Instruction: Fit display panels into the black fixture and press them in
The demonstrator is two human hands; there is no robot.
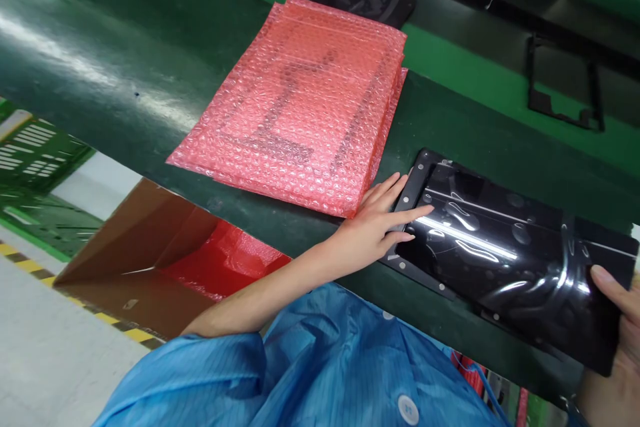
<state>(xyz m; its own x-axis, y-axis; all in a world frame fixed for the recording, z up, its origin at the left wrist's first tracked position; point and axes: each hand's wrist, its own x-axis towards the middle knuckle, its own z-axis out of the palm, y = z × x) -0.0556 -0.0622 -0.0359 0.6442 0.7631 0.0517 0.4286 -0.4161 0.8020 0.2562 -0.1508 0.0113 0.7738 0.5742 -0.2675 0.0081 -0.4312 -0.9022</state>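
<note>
My left hand [376,223] lies flat, fingers spread, on the glossy black panel [505,250] at the conveyor's [100,47] near edge; right hand [617,320] grips its far corner, probably steadying it beside the pink bubble-wrap bags [305,100].

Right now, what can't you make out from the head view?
- Right hand: cut off by the frame's right edge.
- Item inside the top pink bubble bag: only a dark outline through the wrap.
- Cardboard box: interior partly hidden by the green table.
- Black panel: glare masks its surface beyond the left hand.
</note>
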